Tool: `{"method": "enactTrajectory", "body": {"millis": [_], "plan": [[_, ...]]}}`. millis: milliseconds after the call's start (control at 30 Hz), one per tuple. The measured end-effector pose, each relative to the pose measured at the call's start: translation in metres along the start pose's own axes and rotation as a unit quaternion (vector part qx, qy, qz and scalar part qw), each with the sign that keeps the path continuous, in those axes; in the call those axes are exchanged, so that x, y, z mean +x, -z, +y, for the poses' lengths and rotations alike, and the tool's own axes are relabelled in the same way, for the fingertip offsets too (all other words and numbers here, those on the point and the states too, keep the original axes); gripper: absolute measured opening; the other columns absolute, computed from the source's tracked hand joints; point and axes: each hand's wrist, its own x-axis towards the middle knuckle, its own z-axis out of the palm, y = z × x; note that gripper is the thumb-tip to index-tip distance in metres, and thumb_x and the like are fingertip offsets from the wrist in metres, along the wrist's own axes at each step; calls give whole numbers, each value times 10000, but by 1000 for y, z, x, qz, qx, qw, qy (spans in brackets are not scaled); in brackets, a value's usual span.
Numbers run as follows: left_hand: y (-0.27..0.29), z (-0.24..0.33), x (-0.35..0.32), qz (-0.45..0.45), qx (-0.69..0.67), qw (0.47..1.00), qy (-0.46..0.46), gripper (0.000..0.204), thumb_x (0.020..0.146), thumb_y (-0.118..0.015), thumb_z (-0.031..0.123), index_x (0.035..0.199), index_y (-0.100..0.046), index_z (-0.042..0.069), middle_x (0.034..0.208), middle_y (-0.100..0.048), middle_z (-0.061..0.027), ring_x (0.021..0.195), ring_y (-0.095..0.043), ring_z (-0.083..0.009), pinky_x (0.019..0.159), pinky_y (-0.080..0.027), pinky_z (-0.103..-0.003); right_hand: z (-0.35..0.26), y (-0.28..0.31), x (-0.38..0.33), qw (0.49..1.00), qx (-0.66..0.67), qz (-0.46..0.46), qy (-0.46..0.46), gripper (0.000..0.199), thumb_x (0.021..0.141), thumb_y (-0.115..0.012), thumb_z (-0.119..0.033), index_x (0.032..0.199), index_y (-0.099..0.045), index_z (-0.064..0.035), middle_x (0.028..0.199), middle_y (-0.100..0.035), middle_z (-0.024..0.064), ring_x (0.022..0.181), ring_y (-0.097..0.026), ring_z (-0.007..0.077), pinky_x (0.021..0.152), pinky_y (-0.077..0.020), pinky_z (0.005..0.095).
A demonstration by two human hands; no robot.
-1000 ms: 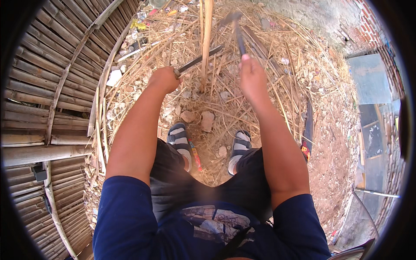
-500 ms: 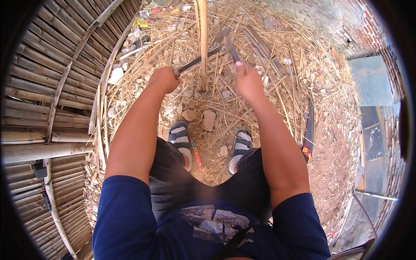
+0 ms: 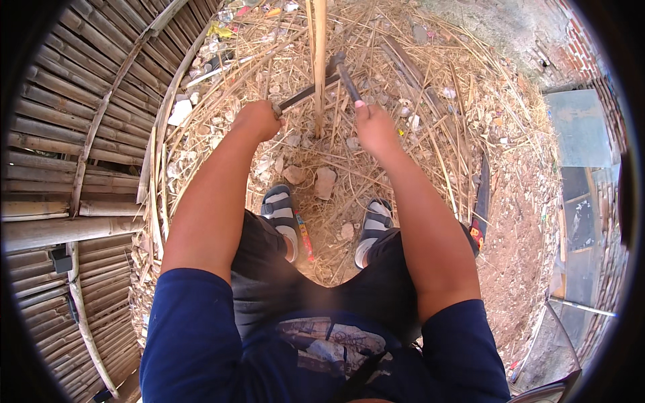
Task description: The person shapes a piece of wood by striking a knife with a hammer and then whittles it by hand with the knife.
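Note:
My left hand [image 3: 257, 121] is closed round the handle of a long knife [image 3: 301, 95]. The dark blade crosses an upright split bamboo pole [image 3: 320, 74] and shows on both sides of it. My right hand [image 3: 375, 127] grips the handle of a hammer [image 3: 349, 86]. Its head is at the blade's far end, just right of the pole; whether they touch I cannot tell. A narrow gap runs down the pole's upper part, and its lower end meets the littered ground.
Stones [image 3: 325, 183] and bamboo splinters lie before my sandalled feet. Beside my right leg is a long dark-bladed tool [image 3: 482, 195] with a red-and-yellow handle. A bamboo slat wall [image 3: 74, 168] rises at left; a grey sheet [image 3: 581, 127] leans at right.
The hammer has come down and left, its head now beside the blade's tip. My right hand has moved slightly left; the left hand and knife have barely shifted.

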Motion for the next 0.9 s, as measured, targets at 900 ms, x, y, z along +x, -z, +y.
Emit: {"method": "enactTrajectory", "body": {"millis": [900], "plan": [[-15,6,13,-52,22,998,-12,457,909,-711,426,1159,-692,43,1140,-719,-175,1085,-687,-338,937,-551,-440,3,12,-2,986,114,115,39,496,1084,-386,-447,967,-584,-8,747,-604,160,706,-622,343,712,-512,492]]}}
